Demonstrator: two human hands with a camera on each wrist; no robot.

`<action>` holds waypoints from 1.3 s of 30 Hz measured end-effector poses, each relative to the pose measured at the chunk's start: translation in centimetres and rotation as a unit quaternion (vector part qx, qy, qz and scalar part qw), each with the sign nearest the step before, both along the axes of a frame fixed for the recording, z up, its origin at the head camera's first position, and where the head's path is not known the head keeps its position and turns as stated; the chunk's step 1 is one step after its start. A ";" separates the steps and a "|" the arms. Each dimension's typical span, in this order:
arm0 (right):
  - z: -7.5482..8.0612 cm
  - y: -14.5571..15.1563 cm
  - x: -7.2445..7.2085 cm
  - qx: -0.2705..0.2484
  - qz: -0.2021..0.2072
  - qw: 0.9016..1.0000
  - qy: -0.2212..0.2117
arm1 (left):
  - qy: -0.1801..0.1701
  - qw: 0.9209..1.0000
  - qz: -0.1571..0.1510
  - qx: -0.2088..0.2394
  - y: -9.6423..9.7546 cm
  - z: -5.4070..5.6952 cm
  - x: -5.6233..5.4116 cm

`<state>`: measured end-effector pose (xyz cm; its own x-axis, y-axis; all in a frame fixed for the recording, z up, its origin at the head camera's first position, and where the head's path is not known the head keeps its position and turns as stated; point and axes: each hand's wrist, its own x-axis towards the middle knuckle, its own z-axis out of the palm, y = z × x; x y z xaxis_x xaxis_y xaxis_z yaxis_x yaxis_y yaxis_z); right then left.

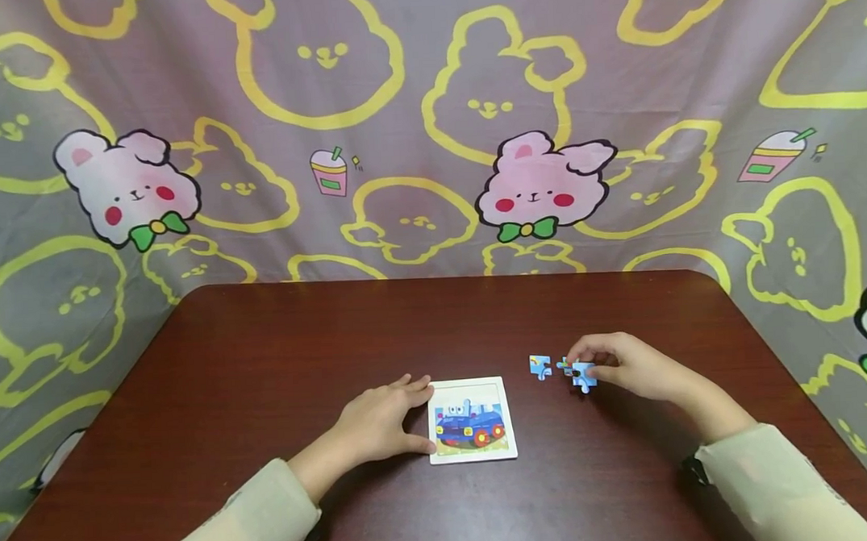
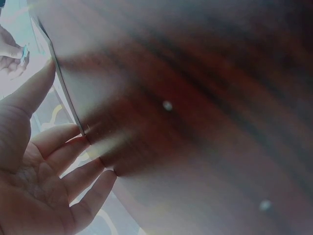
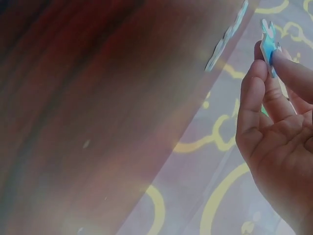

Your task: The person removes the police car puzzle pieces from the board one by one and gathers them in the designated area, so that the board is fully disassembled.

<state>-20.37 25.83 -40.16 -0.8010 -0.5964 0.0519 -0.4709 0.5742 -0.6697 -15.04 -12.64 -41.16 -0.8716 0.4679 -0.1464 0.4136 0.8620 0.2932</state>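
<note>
A square white-framed puzzle tray [image 1: 474, 458] lies on the table, showing a blue cartoon car with red and yellow wheels; its upper strip is plain white. Against the tray's left side, my left hand [image 1: 378, 420] rests with fingers spread, thumb and fingertips at the edge. In the left wrist view those fingers [image 2: 80, 178] are extended along the tray's side. To the right, my right hand [image 1: 637, 366] pinches a light-blue jigsaw piece [image 1: 585, 375] between thumb and fingers, raised above the tabletop in the right wrist view.
A blue jigsaw piece [image 1: 539, 366] lies on the table up and right of the tray, with another piece [image 1: 562, 365] partly hidden by the held one. The dark brown table [image 1: 320, 332] ends at a patterned curtain [image 1: 413, 142] behind and at both sides.
</note>
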 end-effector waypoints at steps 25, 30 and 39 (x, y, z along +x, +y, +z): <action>-0.5 3.4 -1.3 0.049 -0.046 0.997 -0.026 | -0.003 1.000 -0.002 -0.001 0.1 0.1 0.1; -0.7 3.6 -1.7 0.046 -0.036 0.998 -0.011 | -0.003 1.000 -0.002 -0.009 0.1 0.1 0.1; -0.6 3.5 -2.1 0.061 -0.042 0.997 -0.005 | -0.002 1.000 0.003 -0.013 0.1 0.2 0.0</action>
<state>-22.44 29.36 -40.75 -0.8482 -0.5290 -0.0264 -0.4112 0.6891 -0.5967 -15.01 -12.55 -40.95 -0.8739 0.4584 -0.1620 0.4068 0.8718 0.2728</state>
